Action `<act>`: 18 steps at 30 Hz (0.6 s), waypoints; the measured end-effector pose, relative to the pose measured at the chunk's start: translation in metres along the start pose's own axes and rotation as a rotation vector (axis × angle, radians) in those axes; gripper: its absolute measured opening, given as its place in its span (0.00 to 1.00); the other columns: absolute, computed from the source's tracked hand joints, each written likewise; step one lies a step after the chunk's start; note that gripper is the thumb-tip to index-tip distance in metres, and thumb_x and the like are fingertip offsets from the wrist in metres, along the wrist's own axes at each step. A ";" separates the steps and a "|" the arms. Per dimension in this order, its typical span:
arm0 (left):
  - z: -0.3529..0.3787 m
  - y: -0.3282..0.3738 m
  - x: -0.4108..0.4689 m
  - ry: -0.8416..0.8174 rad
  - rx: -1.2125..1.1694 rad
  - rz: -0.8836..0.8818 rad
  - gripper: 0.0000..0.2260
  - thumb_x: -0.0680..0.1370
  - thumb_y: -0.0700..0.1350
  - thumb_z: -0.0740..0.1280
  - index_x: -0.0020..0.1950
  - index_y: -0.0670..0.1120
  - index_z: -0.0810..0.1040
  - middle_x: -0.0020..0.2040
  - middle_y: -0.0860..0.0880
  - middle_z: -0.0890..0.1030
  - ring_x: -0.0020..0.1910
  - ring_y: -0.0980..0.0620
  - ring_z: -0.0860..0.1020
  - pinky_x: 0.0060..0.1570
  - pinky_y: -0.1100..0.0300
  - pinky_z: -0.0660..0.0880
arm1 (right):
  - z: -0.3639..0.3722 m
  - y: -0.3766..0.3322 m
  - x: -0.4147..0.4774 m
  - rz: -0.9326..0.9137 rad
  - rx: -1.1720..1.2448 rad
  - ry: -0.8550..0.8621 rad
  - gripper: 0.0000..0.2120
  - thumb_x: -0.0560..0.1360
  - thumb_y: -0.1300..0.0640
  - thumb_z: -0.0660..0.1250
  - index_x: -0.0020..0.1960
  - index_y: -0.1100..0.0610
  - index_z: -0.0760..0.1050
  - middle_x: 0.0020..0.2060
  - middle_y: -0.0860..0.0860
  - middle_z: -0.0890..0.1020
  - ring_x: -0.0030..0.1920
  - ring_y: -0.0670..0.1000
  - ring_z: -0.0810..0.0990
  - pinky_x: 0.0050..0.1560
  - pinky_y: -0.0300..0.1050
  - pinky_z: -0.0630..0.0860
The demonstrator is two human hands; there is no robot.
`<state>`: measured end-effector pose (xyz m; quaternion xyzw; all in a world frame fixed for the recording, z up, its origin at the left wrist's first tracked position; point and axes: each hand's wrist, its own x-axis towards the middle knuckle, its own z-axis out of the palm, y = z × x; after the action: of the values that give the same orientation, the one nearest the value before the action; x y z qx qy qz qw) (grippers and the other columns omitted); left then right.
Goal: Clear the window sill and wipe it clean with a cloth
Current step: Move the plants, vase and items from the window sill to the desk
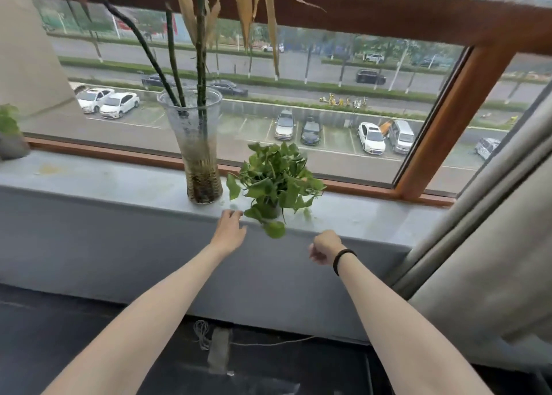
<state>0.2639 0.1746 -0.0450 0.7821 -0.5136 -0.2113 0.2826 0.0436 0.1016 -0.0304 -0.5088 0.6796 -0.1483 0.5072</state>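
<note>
Standing at frame centre on the pale grey window sill (89,182): small green leafy plant (276,179), its pot hidden under the foliage.

- Handling, judged: light and easy to tip. The leaves are soft and would tear. Take it low around the pot, not by the stems.
- Just left of it: tall clear glass vase (197,143) with dark stalks, dry tan leaves and murky water at the base. Judged heavy, top-heavy, breakable and perhaps slippery. Grip it low, with both hands.
- Far left edge: second green plant in a grey pot (9,131).
- Right side: beige curtain (493,245), hanging over the sill's end.
- Left hand (228,227): fingers nearly straight, at the sill's front edge beside the small plant, holding nothing.
- Right hand (325,246): curled into a loose fist, empty, below the sill edge.
- Cloth: none in view.
</note>
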 end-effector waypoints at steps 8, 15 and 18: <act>0.005 0.007 0.055 0.060 -0.162 -0.096 0.20 0.76 0.37 0.65 0.68 0.39 0.70 0.65 0.41 0.73 0.64 0.44 0.72 0.59 0.57 0.67 | 0.031 -0.036 0.030 -0.419 -0.012 0.018 0.09 0.74 0.66 0.59 0.37 0.58 0.73 0.34 0.52 0.73 0.34 0.50 0.70 0.31 0.39 0.67; 0.016 0.014 0.089 -0.127 -0.440 -0.113 0.21 0.75 0.25 0.58 0.68 0.35 0.66 0.56 0.41 0.76 0.43 0.53 0.77 0.35 0.71 0.76 | 0.047 -0.051 0.053 -0.548 0.099 -0.016 0.15 0.73 0.64 0.67 0.60 0.59 0.75 0.49 0.50 0.80 0.49 0.48 0.76 0.49 0.39 0.71; 0.016 0.022 0.094 -0.171 -0.651 -0.216 0.18 0.75 0.27 0.60 0.65 0.33 0.68 0.40 0.45 0.76 0.33 0.52 0.76 0.25 0.66 0.75 | 0.049 -0.052 0.064 -0.568 0.117 -0.003 0.13 0.73 0.66 0.68 0.57 0.59 0.74 0.47 0.48 0.79 0.45 0.44 0.76 0.46 0.31 0.71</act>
<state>0.2747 0.0775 -0.0462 0.6802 -0.3554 -0.4574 0.4493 0.1152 0.0408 -0.0494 -0.6489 0.4994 -0.3225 0.4749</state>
